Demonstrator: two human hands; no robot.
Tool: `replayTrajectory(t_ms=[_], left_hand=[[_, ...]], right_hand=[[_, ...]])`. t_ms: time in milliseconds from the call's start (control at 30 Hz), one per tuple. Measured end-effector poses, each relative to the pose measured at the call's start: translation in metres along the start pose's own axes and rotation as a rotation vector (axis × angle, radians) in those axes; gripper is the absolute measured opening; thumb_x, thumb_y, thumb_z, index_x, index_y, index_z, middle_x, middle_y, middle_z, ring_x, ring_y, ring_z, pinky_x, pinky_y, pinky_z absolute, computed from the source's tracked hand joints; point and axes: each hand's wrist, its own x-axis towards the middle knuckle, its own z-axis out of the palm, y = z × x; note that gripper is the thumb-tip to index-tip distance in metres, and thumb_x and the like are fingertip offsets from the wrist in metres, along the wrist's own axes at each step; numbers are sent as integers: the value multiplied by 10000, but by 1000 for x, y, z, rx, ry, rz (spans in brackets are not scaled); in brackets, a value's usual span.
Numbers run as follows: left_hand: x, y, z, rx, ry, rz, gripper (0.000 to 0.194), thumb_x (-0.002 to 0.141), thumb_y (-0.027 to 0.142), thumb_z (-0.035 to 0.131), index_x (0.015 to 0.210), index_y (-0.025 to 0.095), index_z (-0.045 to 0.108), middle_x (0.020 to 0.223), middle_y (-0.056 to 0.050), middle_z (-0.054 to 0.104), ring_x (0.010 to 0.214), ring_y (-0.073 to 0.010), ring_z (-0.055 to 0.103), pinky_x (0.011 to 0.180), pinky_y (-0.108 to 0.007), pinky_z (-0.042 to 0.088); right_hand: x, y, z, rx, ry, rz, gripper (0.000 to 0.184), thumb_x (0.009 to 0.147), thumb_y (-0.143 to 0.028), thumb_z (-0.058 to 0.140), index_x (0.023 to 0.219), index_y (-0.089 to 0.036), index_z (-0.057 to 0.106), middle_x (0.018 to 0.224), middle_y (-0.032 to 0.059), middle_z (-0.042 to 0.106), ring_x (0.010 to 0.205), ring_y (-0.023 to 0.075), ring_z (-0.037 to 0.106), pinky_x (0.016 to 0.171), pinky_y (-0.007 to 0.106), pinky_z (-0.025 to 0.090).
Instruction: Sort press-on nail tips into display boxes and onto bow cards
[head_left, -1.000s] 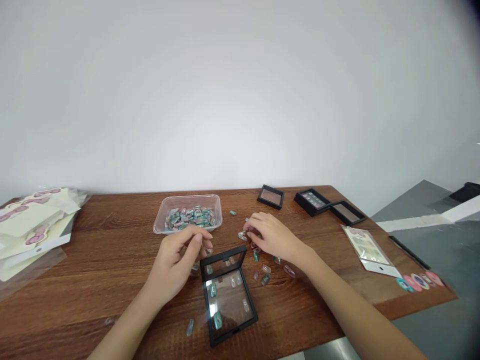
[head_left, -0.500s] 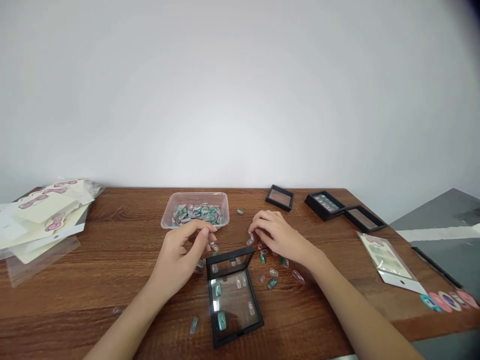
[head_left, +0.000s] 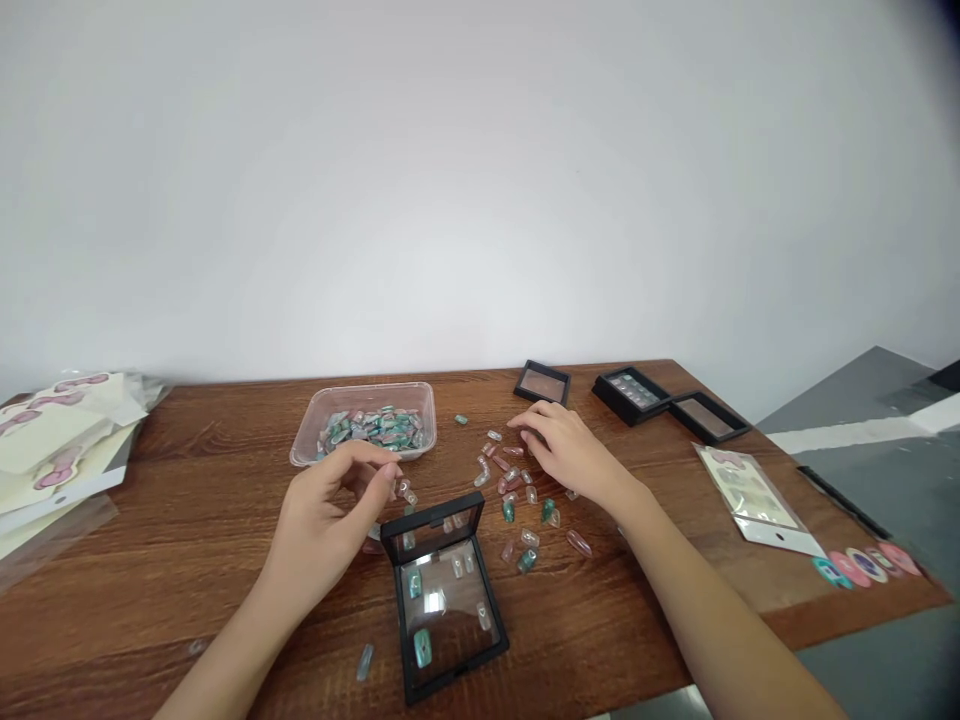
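My left hand (head_left: pixel 326 515) is closed, thumb tip against index finger, just in front of the plastic tub; whatever it may pinch is too small to make out. Several clear and pink press-on nails (head_left: pixel 406 490) lie beside its fingers. My right hand (head_left: pixel 566 445) hovers with fingers apart over scattered press-on nails (head_left: pixel 512 478), pink, clear and green. Between my forearms an opened black case (head_left: pixel 452 620) with a clear film and a raised lid holds green nails (head_left: pixel 423 648) at its left and clear nails (head_left: pixel 484 616) at its right.
A clear plastic tub (head_left: pixel 300 440) full of nails stands at the back. Black cases (head_left: pixel 632 393) sit back right, one showing rows of nails. A packaged card (head_left: pixel 757 500), round stickers (head_left: pixel 874 565) and a black pen-like stick (head_left: pixel 844 500) are at right; bagged cards (head_left: pixel 71 440) at left.
My right hand has lifted slightly back and its fingers have spread off the clear nail they touched, uncovering more of the scattered nails. My left hand keeps its pinch. The view has shifted slightly.
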Motion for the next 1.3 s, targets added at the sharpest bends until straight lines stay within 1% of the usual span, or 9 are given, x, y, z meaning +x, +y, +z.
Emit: replayTrajectory(t_ms=[133,267,500,667,833,900,1000,1200,1300], left_hand=[[1,1,0,-6,37,31,138,934,356,667,903,223,647,904,4,654,685,-139,635,614,-257,501],[3,0,0,-11,22,31,130,938,356,661,910,230,646,910,9,645,671,-132,632,615,-260,505],[2,-1,-1,2,4,-7,168,953,395,642,924,229,636,900,7,646,669,-138,642,590,-262,484],[3,1,-2,18,1,-15,183,961,414,630,933,233,638,848,14,641,688,-148,640,606,-266,472],[4,2,-2,18,-9,-20,211,965,436,616,921,231,636,846,9,653,689,-155,639,613,-274,474],[4,3,-2,18,-16,-22,222,967,445,610,916,231,636,826,9,655,690,-159,640,619,-277,476],[4,4,-2,24,-20,-23,232,973,452,598,916,231,644,796,13,655,684,-159,630,622,-276,472],[4,7,-3,30,-23,-32,239,978,457,590,931,232,653,762,16,668,665,-155,625,604,-267,461],[4,7,-3,22,-28,-36,239,978,458,591,928,232,651,736,20,666,653,-154,625,597,-263,467]], right_hand=[[1,-2,9,2,6,-42,314,1005,-195,554,1269,-284,698,1153,86,629,1097,263,586,989,451,464],[4,-5,17,8,1,-77,285,991,-241,621,1251,-285,727,1092,84,635,1040,257,594,948,440,480],[12,-10,22,36,39,-80,129,971,-215,652,990,-221,779,1006,70,681,986,242,616,891,409,483],[11,-14,21,84,46,-63,168,963,-157,623,840,-210,724,958,47,711,945,221,654,873,372,488],[10,-10,19,137,41,-39,153,957,-126,596,929,-229,706,951,13,751,925,206,693,876,360,490],[10,-8,20,151,35,-29,159,963,-134,588,924,-229,709,949,13,750,924,204,697,872,357,495],[11,-5,22,158,29,-10,177,977,-155,574,929,-225,729,973,30,735,948,211,691,872,363,505],[9,-5,24,130,75,16,200,997,-196,559,1089,-240,731,1092,72,674,1073,251,643,979,444,476],[8,-9,25,117,95,-3,187,999,-233,581,1127,-256,716,1124,73,645,1112,255,613,1003,452,456]])
